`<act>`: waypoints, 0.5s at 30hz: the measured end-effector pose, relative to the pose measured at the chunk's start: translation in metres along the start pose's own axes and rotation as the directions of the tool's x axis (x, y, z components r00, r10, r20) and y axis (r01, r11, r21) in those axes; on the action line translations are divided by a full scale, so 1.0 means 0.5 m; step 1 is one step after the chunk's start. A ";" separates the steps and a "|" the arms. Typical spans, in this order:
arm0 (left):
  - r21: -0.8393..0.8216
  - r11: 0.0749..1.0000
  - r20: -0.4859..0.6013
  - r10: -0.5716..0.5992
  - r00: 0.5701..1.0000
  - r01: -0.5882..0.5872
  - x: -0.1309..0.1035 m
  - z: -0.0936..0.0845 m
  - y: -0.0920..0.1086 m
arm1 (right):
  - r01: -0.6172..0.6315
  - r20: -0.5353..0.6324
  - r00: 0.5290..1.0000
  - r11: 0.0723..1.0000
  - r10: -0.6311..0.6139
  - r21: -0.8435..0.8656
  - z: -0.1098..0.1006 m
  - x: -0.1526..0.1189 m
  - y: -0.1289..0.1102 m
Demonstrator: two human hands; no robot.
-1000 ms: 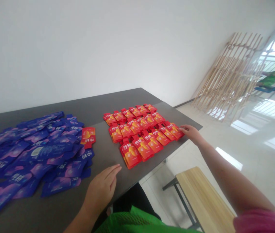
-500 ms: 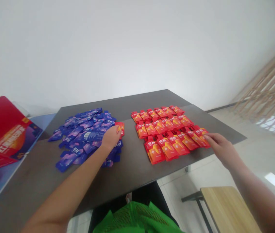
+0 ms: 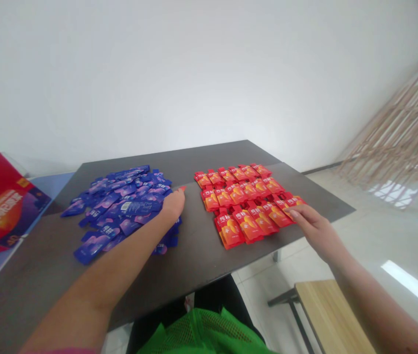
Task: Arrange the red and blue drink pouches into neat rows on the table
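Observation:
My left hand [image 3: 174,202] is closed at the right edge of a heap of blue-purple pouches [image 3: 122,201]. A small red tip of a spouted pouch [image 3: 183,188] sticks out past its fingers; the rest is hidden behind the hand. Rows of red-and-orange spouted pouches [image 3: 248,223] lie overlapped on the dark table [image 3: 194,260]. At the right end of the nearest row, my right hand [image 3: 310,221] pinches the edge of the last red pouch [image 3: 296,200] between thumb and fingers.
A red printed box [image 3: 2,206] stands on a blue surface at the left. White wall [image 3: 209,73] rises behind the table. Below the table's right side is a wooden-topped stool [image 3: 334,309]. A bamboo lattice [image 3: 404,123] leans at the far right.
The view has shifted slightly, so the table sits further left. My left hand has turned, and the red pouch in it is now mostly covered. My right hand stays at the row's end pouch.

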State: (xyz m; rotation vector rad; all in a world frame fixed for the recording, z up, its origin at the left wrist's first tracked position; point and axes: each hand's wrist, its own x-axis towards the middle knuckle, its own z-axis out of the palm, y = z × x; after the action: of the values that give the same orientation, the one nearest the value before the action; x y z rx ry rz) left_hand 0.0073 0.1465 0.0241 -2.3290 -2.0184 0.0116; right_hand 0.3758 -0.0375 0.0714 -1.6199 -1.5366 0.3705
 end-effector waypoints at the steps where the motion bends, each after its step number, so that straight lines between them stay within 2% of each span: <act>1: -0.003 1.000 -0.015 -0.004 1.000 0.004 -0.001 -0.012 -0.003 | -0.007 0.010 1.000 1.000 0.007 0.011 0.000 -0.004 -0.005; 3: -0.009 1.000 -0.051 -0.012 0.999 0.012 -0.008 -0.038 -0.006 | -0.028 0.040 0.999 0.999 0.027 0.038 0.003 -0.011 -0.017; 5: -0.033 0.999 -0.132 0.018 0.991 -0.023 -0.026 -0.066 -0.001 | -0.077 0.083 0.994 0.994 0.070 0.082 0.013 -0.018 -0.036; 7: -0.075 0.980 -0.282 0.155 0.947 -0.182 -0.058 -0.088 0.016 | -0.162 0.162 0.978 0.968 0.132 0.189 0.031 -0.024 -0.062; 8: -0.077 0.944 -0.368 0.273 0.889 -0.322 -0.079 -0.097 0.028 | -0.219 0.228 0.961 0.936 0.158 0.275 0.043 -0.027 -0.077; 9: -0.050 0.872 -0.433 0.421 0.797 -0.487 -0.103 -0.105 0.041 | -0.286 0.311 0.935 0.884 0.172 0.370 0.058 -0.030 -0.092; 10: 0.002 0.758 -0.464 0.578 0.671 -0.652 -0.128 -0.111 0.054 | -0.365 0.404 0.898 0.812 0.176 0.456 0.074 -0.033 -0.107; 11: 0.066 0.607 -0.455 0.725 0.518 -0.792 -0.152 -0.116 0.066 | -0.446 0.493 0.853 0.729 0.171 0.519 0.090 -0.037 -0.121; 12: 0.118 0.454 -0.424 0.827 0.369 -0.883 -0.174 -0.120 0.076 | -0.522 0.570 0.805 0.650 0.163 0.552 0.107 -0.040 -0.133; 13: 0.151 0.335 -0.408 0.878 0.250 -0.930 -0.193 -0.122 0.084 | -0.585 0.628 0.761 0.585 0.159 0.561 0.122 -0.044 -0.142; 14: 0.165 0.258 -0.406 0.897 0.173 -0.952 -0.208 -0.123 0.089 | -0.632 0.668 0.726 0.539 0.161 0.557 0.136 -0.047 -0.149; 15: 0.163 0.236 -0.429 0.891 0.147 -0.958 -0.217 -0.123 0.091 | -0.659 0.685 0.708 0.509 0.172 0.553 0.147 -0.049 -0.154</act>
State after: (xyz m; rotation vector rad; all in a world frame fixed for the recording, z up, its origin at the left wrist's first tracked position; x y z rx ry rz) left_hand 0.0395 0.0303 0.0797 -2.8614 -0.0685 -0.5781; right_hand 0.2665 -0.0418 0.0761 -1.1669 -1.0026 1.7020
